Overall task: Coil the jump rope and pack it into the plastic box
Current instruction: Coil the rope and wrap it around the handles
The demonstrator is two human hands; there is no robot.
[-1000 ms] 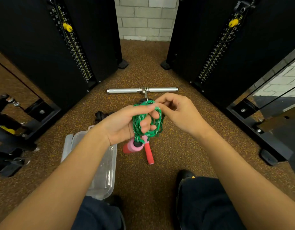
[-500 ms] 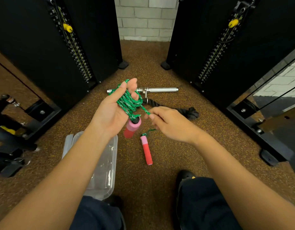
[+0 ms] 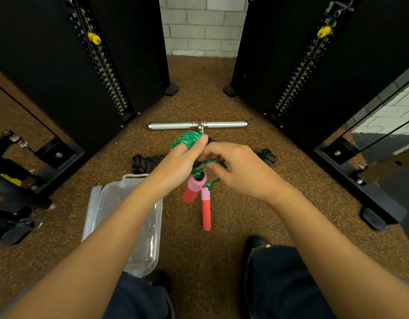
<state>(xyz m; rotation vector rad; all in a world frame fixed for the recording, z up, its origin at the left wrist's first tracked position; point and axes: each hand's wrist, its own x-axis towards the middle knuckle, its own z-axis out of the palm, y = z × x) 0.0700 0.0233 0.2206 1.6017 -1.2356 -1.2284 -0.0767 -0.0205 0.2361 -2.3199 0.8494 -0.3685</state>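
Observation:
The green jump rope [image 3: 187, 139] is wound in a coil around the fingers of my left hand [image 3: 175, 166], which is closed on it above the floor. One pink and red handle [image 3: 193, 188] hangs from the coil just under that hand. My right hand [image 3: 240, 171] pinches the loose end of the rope beside the coil. The second pink and red handle [image 3: 206, 208] dangles below it, end down near the floor. The clear plastic box [image 3: 132, 226] lies open on the floor at the lower left, partly covered by my left forearm.
Two black weight-stack towers [image 3: 83, 65] [image 3: 314, 65] flank a narrow strip of speckled rubber floor. A chrome cable bar [image 3: 197, 125] and a black rope attachment [image 3: 143, 162] lie ahead of my hands. A loose lid [image 3: 91, 210] leans by the box. My knees sit below.
My left hand has dropped lower and to the right with the coil. My right hand has come back up to the coil, and the second handle has moved closer to the first.

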